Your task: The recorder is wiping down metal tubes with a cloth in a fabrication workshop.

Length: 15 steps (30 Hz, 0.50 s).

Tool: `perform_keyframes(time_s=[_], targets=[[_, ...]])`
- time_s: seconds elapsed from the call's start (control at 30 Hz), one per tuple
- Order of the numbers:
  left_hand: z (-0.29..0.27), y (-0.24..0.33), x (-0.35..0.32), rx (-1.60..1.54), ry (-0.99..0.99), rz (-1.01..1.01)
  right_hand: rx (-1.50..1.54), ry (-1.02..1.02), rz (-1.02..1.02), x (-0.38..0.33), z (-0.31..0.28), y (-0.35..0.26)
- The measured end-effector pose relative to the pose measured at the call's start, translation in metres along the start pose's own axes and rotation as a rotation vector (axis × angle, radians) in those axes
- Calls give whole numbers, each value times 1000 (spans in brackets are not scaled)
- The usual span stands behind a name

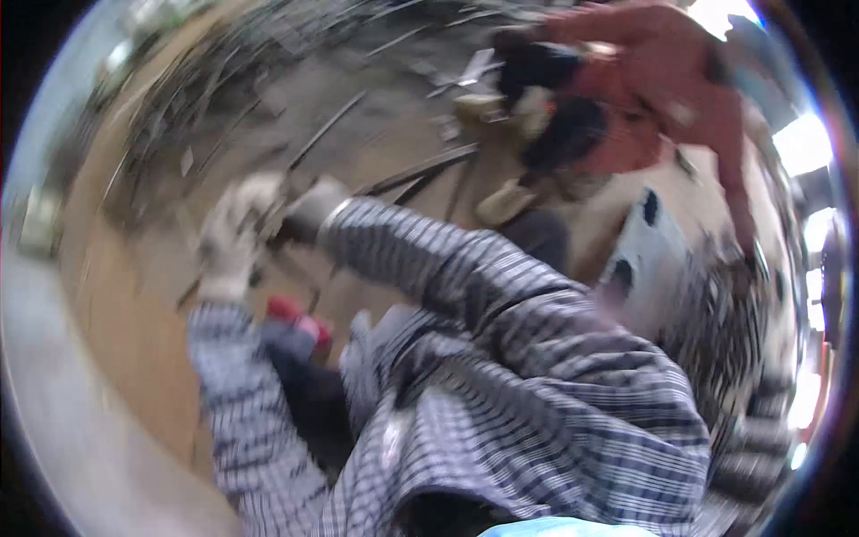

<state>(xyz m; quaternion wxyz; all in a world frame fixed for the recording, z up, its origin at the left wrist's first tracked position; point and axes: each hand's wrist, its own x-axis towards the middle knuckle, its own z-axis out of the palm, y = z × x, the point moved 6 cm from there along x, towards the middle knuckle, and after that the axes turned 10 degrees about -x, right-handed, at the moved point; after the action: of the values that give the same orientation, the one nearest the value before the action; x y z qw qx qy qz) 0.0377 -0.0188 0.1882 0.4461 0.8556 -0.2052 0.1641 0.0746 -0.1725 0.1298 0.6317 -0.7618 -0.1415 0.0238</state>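
Motion smears much of the view. My left hand (237, 224), in a pale work glove, is on the left with its fingers curled inward. Right beside it, at the end of a checked sleeve, my gloved right hand (315, 210) is closed, its fingers partly in shadow. The two hands nearly touch, and what lies between them is too blurred to make out. A thin dark metal strip (327, 131) slants down toward them from above. Other dark bars (420, 172) lie just right of my right hand.
A person in red clothing (644, 98) bends over at the upper right, near my right arm. Heaped metal strips (215, 89) cover the far ground. A grey-white sack or sheet with dark holes (658, 242) is on the right, beside stacked dark rods (716, 313). A pale curved edge (63, 385) borders the left.
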Motion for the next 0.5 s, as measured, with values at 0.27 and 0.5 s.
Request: perform_keyframes(time_s=[0.27, 0.5], targets=[[-23, 36, -23, 109, 27, -215, -1394, -228, -32, -29, -12, 21], [21, 13, -7, -387, 21, -338, -1071, -323, 33, -50, -5, 32]])
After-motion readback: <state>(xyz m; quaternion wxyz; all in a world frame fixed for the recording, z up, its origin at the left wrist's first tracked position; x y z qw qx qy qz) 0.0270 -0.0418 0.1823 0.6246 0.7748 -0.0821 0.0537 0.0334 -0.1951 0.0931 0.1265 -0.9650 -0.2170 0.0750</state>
